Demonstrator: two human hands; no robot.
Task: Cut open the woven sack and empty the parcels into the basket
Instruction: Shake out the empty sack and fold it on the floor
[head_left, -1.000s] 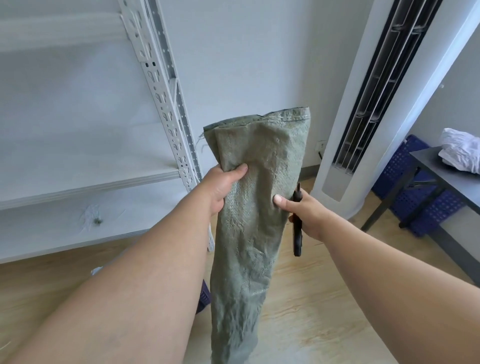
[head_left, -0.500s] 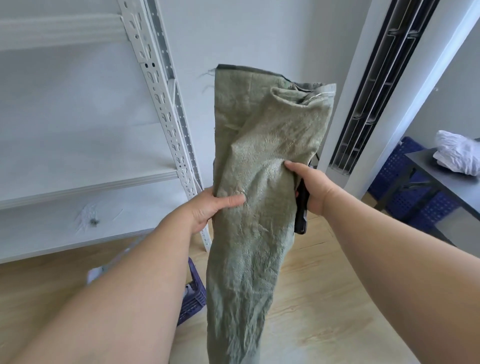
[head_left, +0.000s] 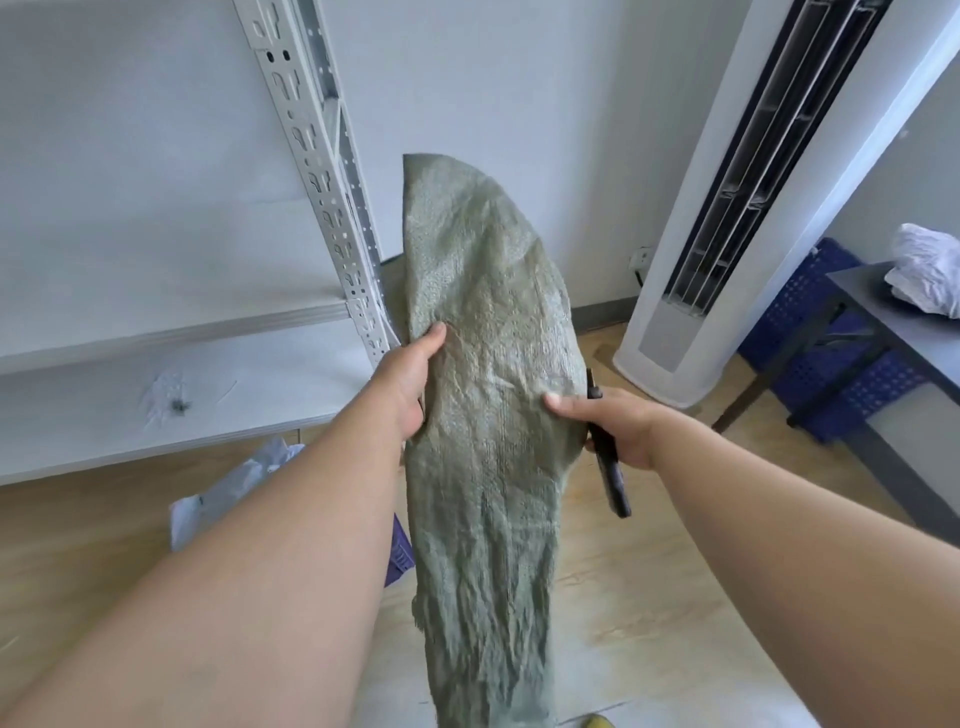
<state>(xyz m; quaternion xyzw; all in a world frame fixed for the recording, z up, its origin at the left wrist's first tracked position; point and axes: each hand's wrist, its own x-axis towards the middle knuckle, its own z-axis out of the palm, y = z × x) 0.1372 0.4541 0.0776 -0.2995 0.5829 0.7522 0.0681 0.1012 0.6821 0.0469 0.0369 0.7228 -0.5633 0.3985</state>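
I hold the woven sack up in front of me, limp and flat, its grey-green weave crumpled and hanging down toward the wooden floor. My left hand grips the sack's left edge, thumb laid across the front of the cloth and the fingers hidden behind it. My right hand pinches the sack's right edge with the thumb pressed on the front, and the same hand also has its fingers curled round a slim black cutter, which lies just beside the sack's right edge and points down. The sack's top bends over into a rounded peak above both hands. I can read no print, brand or label on the sack, and none on the cutter.

Left of the sack, behind my left forearm, a bit of a purple basket shows low down, and pale plastic-wrapped parcels lie just beyond it on the floor. Further left of the sack stands a white metal shelf rack with a slotted upright. Right of the sack stands a tall white tower air conditioner with a dark vent; I see no writing on it. Far right of the sack is a dark table with a crumpled white bag on top, and blue crates sit beneath it.
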